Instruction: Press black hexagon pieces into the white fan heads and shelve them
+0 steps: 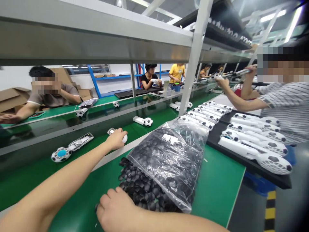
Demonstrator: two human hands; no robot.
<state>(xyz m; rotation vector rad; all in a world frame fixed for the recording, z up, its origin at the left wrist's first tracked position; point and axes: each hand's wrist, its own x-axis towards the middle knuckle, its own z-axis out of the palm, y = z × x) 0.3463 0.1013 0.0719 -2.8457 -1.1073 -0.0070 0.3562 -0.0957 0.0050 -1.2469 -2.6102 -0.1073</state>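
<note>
Lying across the green tabletop (pixel 217 183), one clear plastic bag (pixel 166 164) is seen packed with small black pentagonal pieces (pixel 169 167), its long axis running diagonally and its open mouth turned toward the lower left. A loose heap of the same pieces (pixel 136 188) is spread at that mouth, too many to be counted. The right hand (pixel 116 209) is placed at the near edge of the heap, with the fingers curled and pressed together; whether any piece is pinched cannot be told. The left hand (pixel 116 139) is stretched over the conveyor belt (pixel 96 154), its fingers closed around a white rounded part (pixel 124 139), with a small silver-framed piece (pixel 111 131) just beside them. Further along the belt, an opened white unit with a football-patterned head (pixel 61 154) is laid with that head toward the lower left, and at least five similar items are seen beyond it. One black tray (pixel 272 182) is set to the right, holding more than a dozen such units, their heads pointing right. Another unit is held up by a co-worker in a striped shirt (pixel 285 112), beneath a steel shelf (pixel 96 42)
</note>
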